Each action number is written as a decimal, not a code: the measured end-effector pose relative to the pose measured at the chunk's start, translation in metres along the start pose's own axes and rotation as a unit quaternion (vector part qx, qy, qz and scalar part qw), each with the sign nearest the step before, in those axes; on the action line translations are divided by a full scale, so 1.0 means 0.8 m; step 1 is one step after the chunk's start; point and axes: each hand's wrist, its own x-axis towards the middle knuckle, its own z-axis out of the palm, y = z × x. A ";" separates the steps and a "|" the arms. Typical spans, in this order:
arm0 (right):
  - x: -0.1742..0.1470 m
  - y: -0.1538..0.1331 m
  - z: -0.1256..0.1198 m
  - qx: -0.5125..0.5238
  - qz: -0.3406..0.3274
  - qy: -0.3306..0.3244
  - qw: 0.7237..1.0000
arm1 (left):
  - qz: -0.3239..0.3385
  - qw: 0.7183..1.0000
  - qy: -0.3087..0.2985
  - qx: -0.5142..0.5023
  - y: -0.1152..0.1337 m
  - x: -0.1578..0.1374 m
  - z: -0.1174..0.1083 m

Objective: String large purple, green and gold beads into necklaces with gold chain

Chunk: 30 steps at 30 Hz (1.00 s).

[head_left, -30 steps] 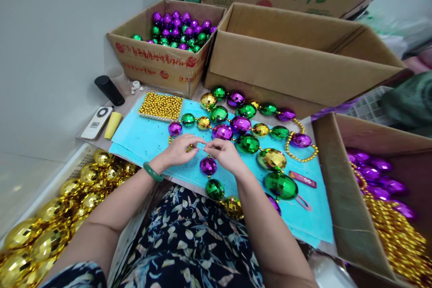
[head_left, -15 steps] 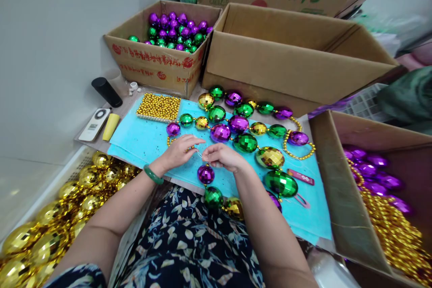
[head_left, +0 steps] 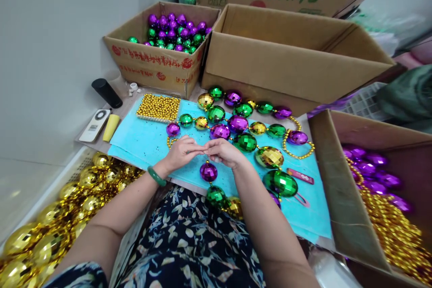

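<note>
Over the blue cloth [head_left: 153, 139], the fingertips of my left hand [head_left: 182, 154] and my right hand [head_left: 223, 151] meet in a pinch. They close on the end of a bead necklace's thin string, which the fingers mostly hide. Just below hangs a faceted purple bead [head_left: 208, 171], followed by a green bead [head_left: 216, 196] and a gold bead [head_left: 235, 207] at my lap. The rest of the necklace, with a large gold bead [head_left: 269, 157] and a large green bead [head_left: 280, 182], curves across the cloth. A green bangle [head_left: 156, 176] circles my left wrist.
A tray of small gold beads [head_left: 158, 107] stands at the back left. Cardboard boxes [head_left: 290, 69] line the back and right. A white crate [head_left: 37, 209] of large gold beads is at lower left. A yellow cone [head_left: 110, 128] and a pink-red cutter-like tool [head_left: 300, 176] lie nearby.
My hands have come together at the fingertips, covering the string that showed between them. The hanging purple bead has shifted slightly right and up.
</note>
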 end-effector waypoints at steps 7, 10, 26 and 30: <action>0.003 0.005 0.007 -0.119 -0.077 0.128 0.982 | -0.071 0.997 0.032 0.028 0.009 0.001 0.005; 0.004 0.007 0.007 -0.206 -0.110 0.204 0.951 | -0.111 0.991 -0.027 0.065 0.010 0.006 -0.003; -0.042 0.035 0.087 -0.621 -0.138 0.217 0.740 | -0.472 0.740 -0.073 -0.474 0.016 0.032 -0.013; -0.040 0.040 0.070 -0.599 -0.145 0.193 0.763 | -0.429 0.780 -0.047 -0.453 0.014 0.028 -0.013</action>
